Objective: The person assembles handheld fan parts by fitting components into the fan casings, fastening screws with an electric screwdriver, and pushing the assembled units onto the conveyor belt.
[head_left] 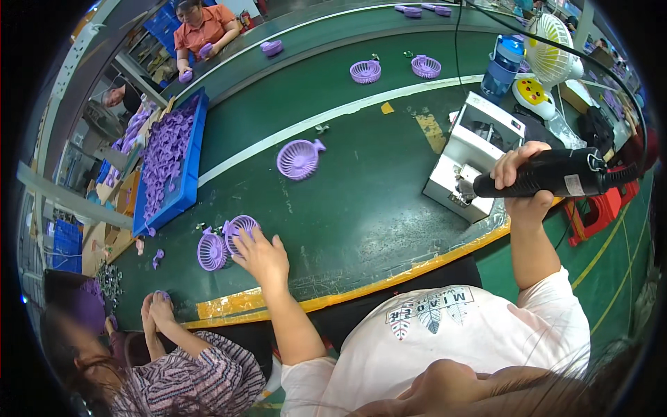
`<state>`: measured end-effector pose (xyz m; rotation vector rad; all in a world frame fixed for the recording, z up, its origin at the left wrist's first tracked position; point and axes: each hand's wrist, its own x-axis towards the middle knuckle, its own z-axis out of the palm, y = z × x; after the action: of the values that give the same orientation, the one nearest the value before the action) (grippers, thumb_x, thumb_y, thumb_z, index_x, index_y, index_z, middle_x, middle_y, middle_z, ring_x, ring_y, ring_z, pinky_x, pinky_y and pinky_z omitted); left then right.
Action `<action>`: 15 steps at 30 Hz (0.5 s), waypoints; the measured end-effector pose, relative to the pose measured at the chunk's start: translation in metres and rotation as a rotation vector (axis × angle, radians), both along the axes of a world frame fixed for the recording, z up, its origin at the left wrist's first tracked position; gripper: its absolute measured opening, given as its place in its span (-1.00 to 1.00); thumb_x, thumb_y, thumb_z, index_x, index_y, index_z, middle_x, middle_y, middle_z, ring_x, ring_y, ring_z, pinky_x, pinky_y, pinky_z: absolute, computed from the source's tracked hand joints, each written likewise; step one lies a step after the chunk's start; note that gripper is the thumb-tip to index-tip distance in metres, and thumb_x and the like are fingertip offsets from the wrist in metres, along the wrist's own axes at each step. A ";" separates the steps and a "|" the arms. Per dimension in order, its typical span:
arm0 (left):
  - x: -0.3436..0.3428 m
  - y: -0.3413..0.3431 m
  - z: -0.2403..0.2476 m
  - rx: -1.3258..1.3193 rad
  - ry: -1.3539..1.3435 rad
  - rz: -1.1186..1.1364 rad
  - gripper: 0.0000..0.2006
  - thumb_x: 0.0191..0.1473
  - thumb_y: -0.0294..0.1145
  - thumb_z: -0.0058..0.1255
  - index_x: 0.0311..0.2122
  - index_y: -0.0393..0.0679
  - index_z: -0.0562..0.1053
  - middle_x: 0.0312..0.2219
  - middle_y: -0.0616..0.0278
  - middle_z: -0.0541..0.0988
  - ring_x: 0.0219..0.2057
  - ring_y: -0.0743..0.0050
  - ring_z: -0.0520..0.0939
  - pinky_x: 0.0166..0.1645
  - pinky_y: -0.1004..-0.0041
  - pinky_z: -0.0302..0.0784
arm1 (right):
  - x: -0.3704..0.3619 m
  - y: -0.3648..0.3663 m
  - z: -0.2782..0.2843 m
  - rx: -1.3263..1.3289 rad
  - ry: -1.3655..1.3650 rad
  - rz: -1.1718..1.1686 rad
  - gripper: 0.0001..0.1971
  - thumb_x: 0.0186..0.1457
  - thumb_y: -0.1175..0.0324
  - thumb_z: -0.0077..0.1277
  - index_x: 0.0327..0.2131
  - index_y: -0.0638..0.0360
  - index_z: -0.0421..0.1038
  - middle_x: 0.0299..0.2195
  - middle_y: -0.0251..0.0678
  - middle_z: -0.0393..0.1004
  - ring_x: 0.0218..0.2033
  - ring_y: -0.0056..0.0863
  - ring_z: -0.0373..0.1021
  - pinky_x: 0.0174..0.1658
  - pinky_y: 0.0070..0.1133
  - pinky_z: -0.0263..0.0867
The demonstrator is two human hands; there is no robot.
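My left hand (264,258) reaches to a purple round fan housing (241,226), fingertips over its slatted rim and thumb standing apart. Beside that housing, touching or nearly so, lies a second purple housing (212,251). My right hand (522,174) is wrapped around a black electric screwdriver (556,174), held level. The tool's tip end is at the front of a white boxy screw feeder (455,182); the bit itself is hard to make out. Another purple housing with a short stub (299,160) lies mid-table, with a small metal part (322,128) behind it.
A blue tray (198,149) of purple parts stands at the left. A conveyor carrying purple housings (365,71) runs behind. At right are a blue bottle (501,68), a white-and-yellow fan (552,52) and a red stool (601,215). Co-workers' hands (158,311) work at the near left.
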<state>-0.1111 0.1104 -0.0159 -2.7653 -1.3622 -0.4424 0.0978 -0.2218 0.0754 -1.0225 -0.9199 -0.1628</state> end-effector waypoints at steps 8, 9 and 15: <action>0.031 -0.111 -0.019 -0.081 -0.412 -0.749 -0.93 -0.16 -0.47 0.03 -0.48 -0.20 0.47 -0.20 0.06 0.45 -0.14 0.09 0.42 -0.06 0.19 0.23 | -0.005 0.004 -0.002 -0.022 0.237 0.072 -0.33 -0.27 -0.12 0.20 -0.27 0.24 0.19 -0.63 -0.34 0.28 -0.60 -0.54 0.27 -0.48 -0.61 0.24; 0.034 -0.127 -0.025 -0.118 -0.452 -0.827 -0.93 -0.19 -0.47 0.06 -0.50 -0.19 0.47 -0.19 0.06 0.44 -0.13 0.10 0.41 -0.06 0.18 0.23 | -0.007 0.007 -0.003 -0.025 0.238 0.081 -0.33 -0.27 -0.12 0.20 -0.27 0.24 0.19 -0.63 -0.34 0.28 -0.60 -0.54 0.27 -0.48 -0.61 0.24; 0.052 -0.175 -0.028 -0.273 -0.468 -1.087 -0.87 -0.22 -0.39 0.12 -0.52 -0.20 0.46 -0.14 0.07 0.38 -0.15 0.13 0.38 -0.10 0.24 0.26 | -0.031 0.021 -0.027 -0.066 0.286 0.183 -0.30 -0.19 -0.31 -0.02 -0.24 0.15 0.13 -0.68 -0.43 0.21 -0.66 -0.58 0.22 -0.50 -0.63 0.20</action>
<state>-0.0591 -0.0646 -0.0434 -3.5403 0.2803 -1.0074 0.0668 -0.2009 0.0488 -0.9864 -0.7552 0.1644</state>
